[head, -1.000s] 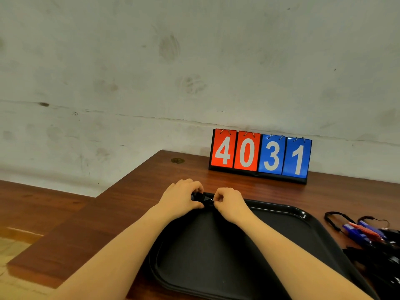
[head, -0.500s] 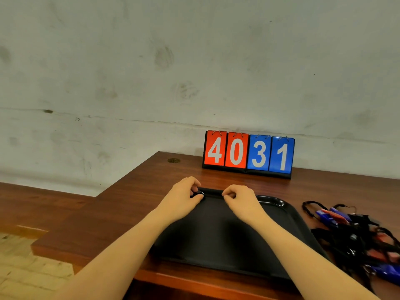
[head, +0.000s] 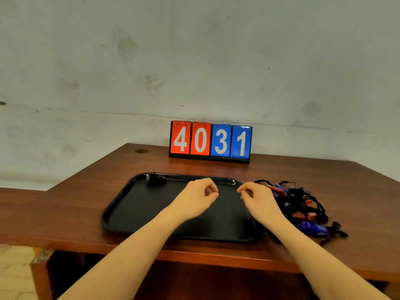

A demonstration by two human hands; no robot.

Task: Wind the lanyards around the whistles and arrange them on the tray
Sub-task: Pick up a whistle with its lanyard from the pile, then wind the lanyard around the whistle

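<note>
your left hand (head: 200,194) hovers over the far middle of the tray (head: 121,204), fingers loosely curled toward the thumb, holding nothing. your right hand (head: 256,197) hangs above the tray's right edge in the same relaxed curl, also holding nothing. the two hands are near each other but apart.

the tray is black, rectangular with rounded corners and a raised glossy rim; its floor looks matte. in its far left corner lies one wound whistle (head: 155,180), a small dark compact bundle just beside the rim; its detail is too small to make out.

to the right of the tray, on the bench (head: 82,204), sits the pile of unwound whistles (head: 303,207): blue and red plastic bodies tangled in thin black cord lanyards, loops spilling outward. the pile lies just beside the tray's right edge.

the bench is reddish-brown wood with a smooth, slightly shiny surface. at its far edge stands a flip scoreboard (head: 210,140), two red cards and two blue, reading 4 0 3 1, against a stained, pale wall (head: 194,61).
</note>
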